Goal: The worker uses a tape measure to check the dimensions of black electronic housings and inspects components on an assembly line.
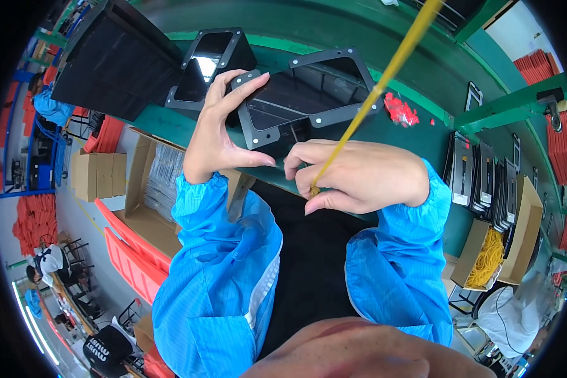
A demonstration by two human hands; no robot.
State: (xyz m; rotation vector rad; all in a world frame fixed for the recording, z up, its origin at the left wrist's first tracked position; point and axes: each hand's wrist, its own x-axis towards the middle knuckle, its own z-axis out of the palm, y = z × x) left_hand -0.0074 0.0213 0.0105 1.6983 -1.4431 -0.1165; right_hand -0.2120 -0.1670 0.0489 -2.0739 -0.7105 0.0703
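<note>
Black rectangular frame with a glossy dark panel (pixel 315 94) lies tilted on the green workbench (pixel 416 142), ahead of both hands, pale round spots at its corners. The left hand (pixel 223 129) spreads around its left end, fingers over the upper-left corner and thumb well apart from them near the lower-left one; whether it grips or merely touches, I cannot tell. The right hand (pixel 359 175), just below the frame, pinches a yellow strand (pixel 384 79) between thumb and fingers; the strand runs taut toward the upper right, across the frame's right end. A second black framed unit (pixel 211 45) sits behind the left hand. Small red pieces (pixel 401 111) lie right of the frame; farther right, a cardboard box (pixel 521 233) holds yellow bands (pixel 487 261).
</note>
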